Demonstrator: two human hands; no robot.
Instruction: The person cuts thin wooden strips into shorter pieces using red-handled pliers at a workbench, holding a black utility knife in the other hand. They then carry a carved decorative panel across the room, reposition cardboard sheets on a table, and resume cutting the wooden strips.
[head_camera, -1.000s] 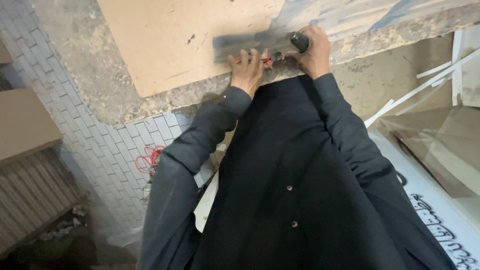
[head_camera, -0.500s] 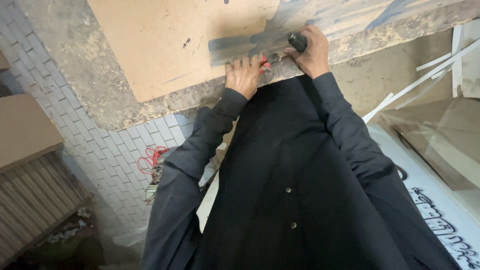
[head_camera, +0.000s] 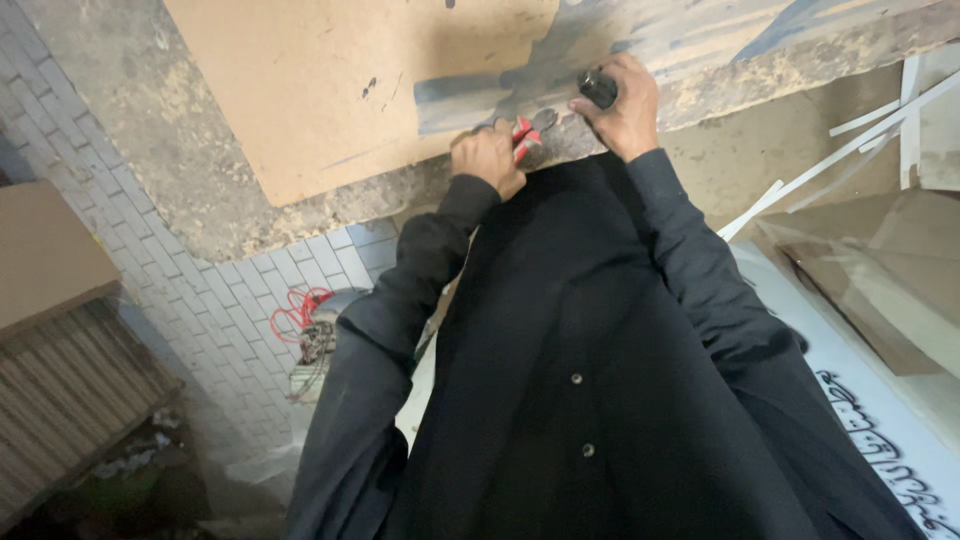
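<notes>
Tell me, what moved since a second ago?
Not much. The left hand stayed on the red-handled pliers, and the right hand kept gripping the dark tool handle. Both hands slid slightly along the bench edge. The brown board stayed put.

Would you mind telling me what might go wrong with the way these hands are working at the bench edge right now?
1. The left hand grips a red-handled tool right at the rough bench edge; a slip could pinch or scrape its fingers.
2. The right hand holds a dark handle close beside the left; a sudden jerk might strike the other hand.
3. The blurred metal strip lies loose on the brown board and may shift.
</notes>
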